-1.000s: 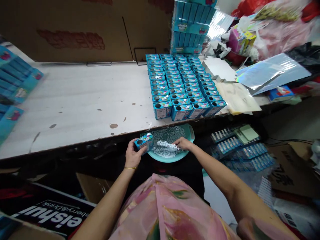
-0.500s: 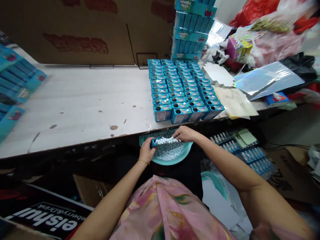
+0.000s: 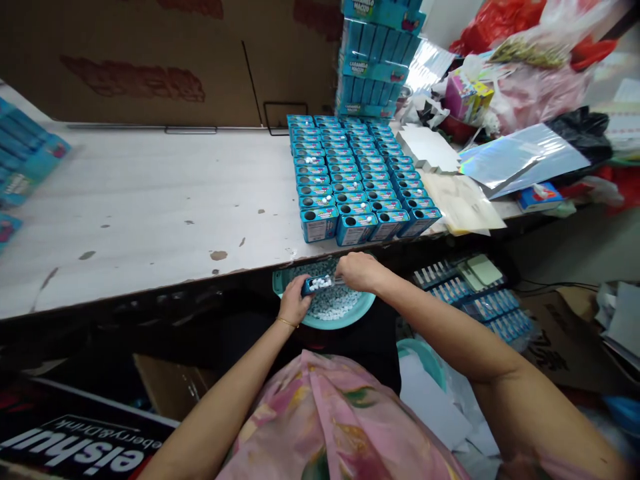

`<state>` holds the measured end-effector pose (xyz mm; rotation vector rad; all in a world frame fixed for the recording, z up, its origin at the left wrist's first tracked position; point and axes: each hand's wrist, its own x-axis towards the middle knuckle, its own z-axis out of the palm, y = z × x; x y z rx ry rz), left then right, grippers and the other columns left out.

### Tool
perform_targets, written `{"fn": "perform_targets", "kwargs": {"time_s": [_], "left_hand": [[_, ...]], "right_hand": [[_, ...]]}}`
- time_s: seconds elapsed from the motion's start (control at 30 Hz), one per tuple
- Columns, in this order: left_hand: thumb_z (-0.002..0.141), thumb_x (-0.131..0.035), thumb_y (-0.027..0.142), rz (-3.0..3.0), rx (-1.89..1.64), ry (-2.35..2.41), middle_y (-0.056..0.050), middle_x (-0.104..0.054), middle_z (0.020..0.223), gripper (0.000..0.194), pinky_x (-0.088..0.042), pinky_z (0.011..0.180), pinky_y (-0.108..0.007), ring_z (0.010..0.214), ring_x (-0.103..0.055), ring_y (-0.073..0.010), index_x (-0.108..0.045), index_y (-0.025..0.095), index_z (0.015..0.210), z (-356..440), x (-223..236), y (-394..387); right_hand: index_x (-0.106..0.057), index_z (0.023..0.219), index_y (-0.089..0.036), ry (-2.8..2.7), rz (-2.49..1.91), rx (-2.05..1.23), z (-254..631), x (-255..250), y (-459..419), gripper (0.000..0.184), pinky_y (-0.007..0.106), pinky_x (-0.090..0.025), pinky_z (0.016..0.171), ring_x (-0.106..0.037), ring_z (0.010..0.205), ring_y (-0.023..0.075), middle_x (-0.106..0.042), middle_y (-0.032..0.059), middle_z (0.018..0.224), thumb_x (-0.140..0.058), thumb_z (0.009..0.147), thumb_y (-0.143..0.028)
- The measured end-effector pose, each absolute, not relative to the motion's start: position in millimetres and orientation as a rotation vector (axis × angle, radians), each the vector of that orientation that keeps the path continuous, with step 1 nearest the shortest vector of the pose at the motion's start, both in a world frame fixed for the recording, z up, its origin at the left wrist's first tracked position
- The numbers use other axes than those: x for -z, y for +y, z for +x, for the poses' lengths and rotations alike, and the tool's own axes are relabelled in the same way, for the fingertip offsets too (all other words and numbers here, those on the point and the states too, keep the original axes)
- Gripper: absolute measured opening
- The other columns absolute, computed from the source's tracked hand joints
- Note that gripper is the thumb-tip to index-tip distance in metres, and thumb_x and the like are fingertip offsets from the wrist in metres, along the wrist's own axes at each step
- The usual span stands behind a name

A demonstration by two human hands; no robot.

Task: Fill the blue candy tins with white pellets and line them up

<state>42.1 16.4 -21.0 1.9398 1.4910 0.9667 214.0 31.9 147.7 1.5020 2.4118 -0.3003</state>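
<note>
While the left hand [image 3: 294, 300] grasps a blue tin [image 3: 306, 287], the right hand [image 3: 361, 271] has its grip closed on a scoop [image 3: 339, 281] loaded with white pellets [image 3: 321, 283]. The tin lies above the left part of a green basin [image 3: 340, 325], and the scoop's far end meets it; whether pellets are entering is too small to tell. The right hand hides the scoop's rear end and part of the basin's rim. The basin, holding more pellets, sits just below the front edge of the bench [image 3: 150, 207].

On the bench, rows of upright tins [image 3: 357, 180] reach nearly to that edge, stray pellets resting on several tops. Directly behind them rises a stack of packs [image 3: 375, 63]; to its left, cardboard [image 3: 145, 53] walls off the rear, with a wire stand [image 3: 285, 120] at its foot. Further packs [image 3: 30, 163] occupy the bench's left end. The right end is crowded: white card [image 3: 430, 148], yellowish sheets [image 3: 463, 200], glossy film [image 3: 525, 157], a tissue pack [image 3: 540, 197] and heaped bags [image 3: 540, 87].

Below the bench, at right, lie trays [image 3: 470, 297] bearing a pale pad [image 3: 484, 272], with a second basin [image 3: 425, 360] nearer the body; at lower left stands a lettered black box [image 3: 80, 427].
</note>
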Motion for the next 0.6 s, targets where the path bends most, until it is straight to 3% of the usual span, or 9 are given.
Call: {"fn": "perform_targets", "kwargs": {"time_s": [0.17, 0.33, 0.47, 0.6], "left_hand": [[0.065, -0.051, 0.017, 1.922, -0.983, 1.452, -0.006, -0.056, 0.101, 0.036, -0.039, 0.087, -0.036, 0.097, -0.051, -0.0207, -0.050, 0.018, 0.101, 45.8, 24.2, 17.5], [0.065, -0.055, 0.023, 1.805, -1.053, 1.499, -0.004, -0.056, 0.096, 0.035, -0.041, 0.083, -0.034, 0.091, -0.053, -0.0193, -0.050, 0.019, 0.100, 37.2, 6.1, 13.7], [0.063, -0.059, 0.029, 1.663, -1.156, 1.573, -0.002, -0.055, 0.093, 0.039, -0.042, 0.080, -0.031, 0.085, -0.053, -0.0169, -0.048, 0.020, 0.100, 11.4, -11.4, -0.9], [0.062, -0.061, 0.032, 1.540, -1.205, 1.654, -0.001, -0.055, 0.090, 0.042, -0.043, 0.078, -0.032, 0.082, -0.053, -0.0164, -0.048, 0.020, 0.099, -9.4, -15.9, -17.0]], "right_hand": [[-0.065, 0.093, -0.027, 2.420, 1.533, 0.440, 244.0, -140.0, 24.6, 0.030, 0.024, -0.039, 0.072, -0.056, 0.089, 0.0175, -0.065, 0.0032, 0.093, -0.042, 0.074, -0.021], [-0.062, 0.101, -0.025, 2.524, 1.661, 0.604, 283.3, -106.1, 25.2, 0.034, 0.020, -0.038, 0.071, -0.056, 0.087, 0.0145, -0.065, 0.0008, 0.093, -0.042, 0.075, -0.020], [-0.063, 0.098, -0.021, 2.336, 1.757, 0.662, 282.0, -53.1, 36.6, 0.031, 0.021, -0.039, 0.071, -0.056, 0.088, 0.0160, -0.064, 0.0042, 0.094, -0.041, 0.075, -0.016], [-0.058, 0.105, -0.012, 2.190, 1.793, 0.582, 240.0, -3.6, 38.6, 0.035, 0.032, -0.040, 0.077, -0.054, 0.096, 0.0243, -0.058, 0.0175, 0.107, -0.036, 0.078, -0.011]]}}
